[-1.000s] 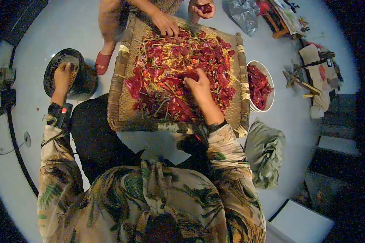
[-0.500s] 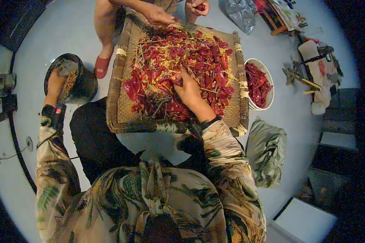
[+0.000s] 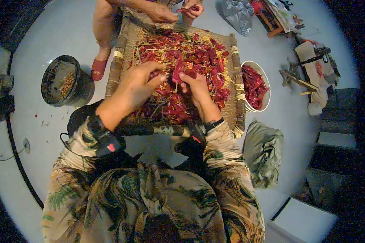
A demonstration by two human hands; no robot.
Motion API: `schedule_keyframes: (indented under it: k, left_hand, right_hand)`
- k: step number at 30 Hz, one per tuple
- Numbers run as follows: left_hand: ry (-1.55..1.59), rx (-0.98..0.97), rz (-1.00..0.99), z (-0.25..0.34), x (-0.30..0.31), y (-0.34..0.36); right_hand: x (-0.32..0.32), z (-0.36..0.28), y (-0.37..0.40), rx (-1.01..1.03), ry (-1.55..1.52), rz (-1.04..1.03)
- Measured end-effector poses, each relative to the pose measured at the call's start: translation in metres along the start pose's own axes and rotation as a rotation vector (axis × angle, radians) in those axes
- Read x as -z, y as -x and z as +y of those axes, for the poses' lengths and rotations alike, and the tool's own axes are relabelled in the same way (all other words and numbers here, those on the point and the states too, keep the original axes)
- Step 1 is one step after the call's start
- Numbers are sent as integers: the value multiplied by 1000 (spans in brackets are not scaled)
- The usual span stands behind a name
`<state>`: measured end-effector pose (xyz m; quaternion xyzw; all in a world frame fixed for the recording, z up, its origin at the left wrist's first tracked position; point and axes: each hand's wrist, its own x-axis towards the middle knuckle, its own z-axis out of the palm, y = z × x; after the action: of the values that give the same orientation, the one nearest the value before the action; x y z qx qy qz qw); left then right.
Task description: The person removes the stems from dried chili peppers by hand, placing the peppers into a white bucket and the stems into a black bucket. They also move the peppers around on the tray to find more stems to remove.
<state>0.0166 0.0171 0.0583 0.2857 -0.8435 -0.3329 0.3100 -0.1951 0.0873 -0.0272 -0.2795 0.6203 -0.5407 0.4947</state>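
Observation:
My right hand [image 3: 196, 87] is closed on a dried red chili pepper [image 3: 177, 72], which stands up between thumb and fingers with its stem end downward. To its left, my left hand [image 3: 136, 85] hovers over the tray with thumb and fingers curled but apart; dark red shows in the gap. Both hands are above a square woven tray [image 3: 240, 95] with a thick rim. A layer of torn red chili pieces [image 3: 162, 44], yellow seeds and dry stems covers it.
A black bucket [image 3: 85, 87] with seeds and scraps stands left. On the right are a white bucket [image 3: 267, 97] of red chilies and a green-grey sack [image 3: 263, 154]. Across the tray, another person's hands [image 3: 162, 14] hold a chili. A plastic bag [image 3: 237, 16] lies beyond.
My left hand has come out of the black bucket and over the tray, beside my right hand. My right hand has lifted a chili pepper from the pile.

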Motion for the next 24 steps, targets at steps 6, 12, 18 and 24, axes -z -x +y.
schedule_keyframes:
  k: [6,12,18,24]
  left_hand:
    - [100,-21,55,-1,-48,4]
    - [90,-8,105,-7,-57,4]
    - [105,-72,203,-13,-54,4]
    - [1,-250,341,-21,-44,-4]
  right_hand:
    - [-9,-29,25,-55,-387,63]
    - [-16,-26,35,-137,-563,-1]
    - [-24,-37,43,-196,-444,-86]
    - [-28,-36,50,-117,-326,-160]
